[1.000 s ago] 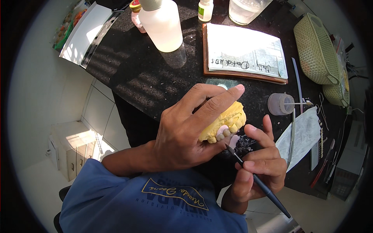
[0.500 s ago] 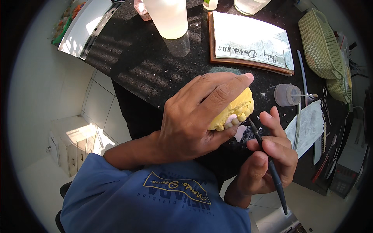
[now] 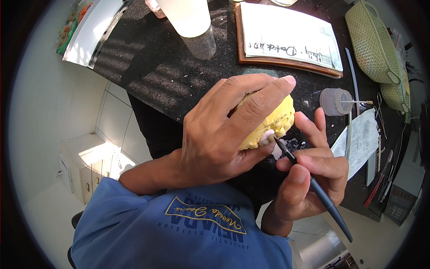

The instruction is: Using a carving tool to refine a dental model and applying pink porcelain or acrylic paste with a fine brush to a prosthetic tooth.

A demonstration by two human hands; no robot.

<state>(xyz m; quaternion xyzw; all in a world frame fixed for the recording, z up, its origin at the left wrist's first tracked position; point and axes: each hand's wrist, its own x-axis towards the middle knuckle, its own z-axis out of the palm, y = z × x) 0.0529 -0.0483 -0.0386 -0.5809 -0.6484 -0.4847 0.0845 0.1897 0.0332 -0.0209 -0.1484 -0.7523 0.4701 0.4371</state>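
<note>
A yellow dental cast [image 3: 281, 117] with a row of teeth and a patch of pink material [image 3: 267, 135] is gripped by my left hand [image 3: 224, 130]. My fingers wrap over its top and the thumb lies under the tooth row, so much of the cast is hidden. Between thumb and fingers, my right hand [image 3: 316, 168] holds a slim dark pen-like carving tool [image 3: 324, 199]. Its pointed tip meets or nearly meets the teeth beside the pink patch; exact contact is unclear. The tool's thick end slants down to the right.
Beyond the cast lie a clipboard [image 3: 242, 36] with papers and a cloudy tumbler [image 3: 188, 18]. At right are a small translucent cup [image 3: 333, 102] with a stick across it, a pale sheet [image 3: 360, 139], a woven basket [image 3: 369, 42], hand tools and a grey device [image 3: 405, 175]. Pinkish crumbs dot the black tabletop.
The tool's tip has shifted left, from the cast's right edge to the teeth by the pink patch. Its thick end has swung right. The cast is turned slightly, and the whole view has shifted a little.
</note>
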